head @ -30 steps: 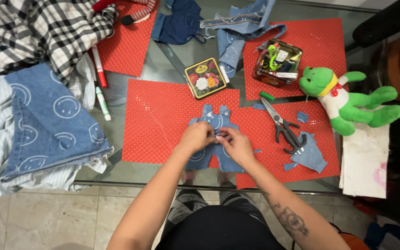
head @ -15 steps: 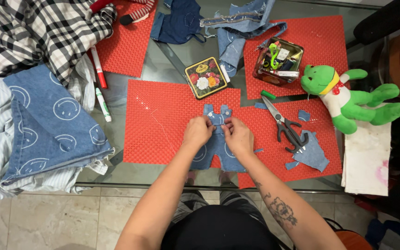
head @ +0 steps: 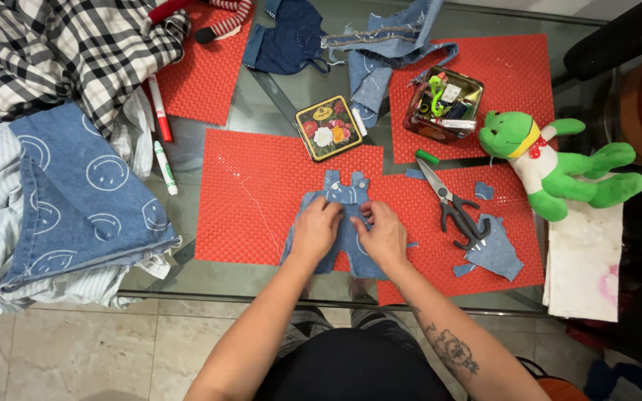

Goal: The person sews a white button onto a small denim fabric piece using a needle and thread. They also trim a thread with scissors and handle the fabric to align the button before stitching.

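Both hands slid lower, left hand (head: 315,229) and right hand (head: 382,234) pressing flat on denim overalls (head: 345,194).

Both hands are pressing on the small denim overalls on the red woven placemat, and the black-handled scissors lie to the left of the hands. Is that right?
Not quite. The head view shows the black-handled scissors lying to the right of the hands, not the left. The rest holds: the left hand and right hand both press on the small denim overalls on the red woven placemat.

tiny denim overalls (head: 345,194) | blue (pale smiley print); flat on red mat; bib pointing away
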